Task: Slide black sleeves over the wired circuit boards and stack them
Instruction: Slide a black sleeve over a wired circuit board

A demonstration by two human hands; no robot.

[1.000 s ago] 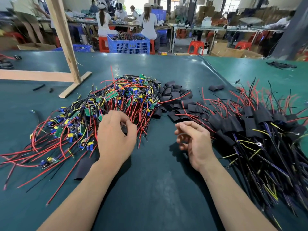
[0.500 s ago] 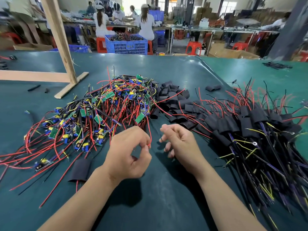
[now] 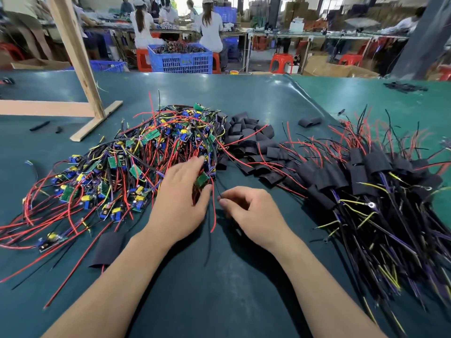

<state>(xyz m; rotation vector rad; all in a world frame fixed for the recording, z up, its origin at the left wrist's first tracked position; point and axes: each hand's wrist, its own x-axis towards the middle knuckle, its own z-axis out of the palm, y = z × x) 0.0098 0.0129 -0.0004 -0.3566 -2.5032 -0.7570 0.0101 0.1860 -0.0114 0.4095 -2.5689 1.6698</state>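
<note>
Where mat (image 3: 219, 289) lies bare, hands' near-edge room.

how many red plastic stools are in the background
4 seen: one left of the blue crate, one right of it, two farther right; others may be hidden.

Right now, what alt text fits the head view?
The left hand holds a green board at the edge of a wired board pile, while the right hand pinches a black wire. Loose sleeves lie behind, sleeved boards stacked right.
</note>
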